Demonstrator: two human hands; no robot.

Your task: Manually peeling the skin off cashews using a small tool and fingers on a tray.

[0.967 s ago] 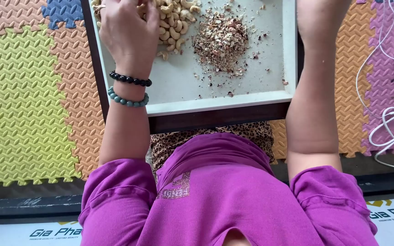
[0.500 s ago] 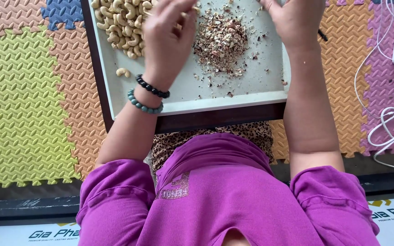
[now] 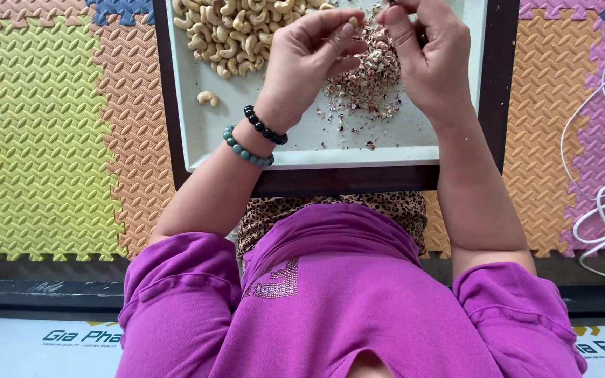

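From the head view, both hands meet above the pile of shell scraps [image 3: 369,77] on the white tray [image 3: 302,143]. A slip could drop the cashew [image 3: 352,22] into those scraps, since only fingertips pinch it. The left hand [image 3: 309,59] is nearly closed, thumb and fingers pinching that cashew. The right hand [image 3: 425,49] is curled close beside it, fingertips touching the nut; whether it holds anything I cannot tell. Peeled cashews [image 3: 236,31] lie left of the left hand.
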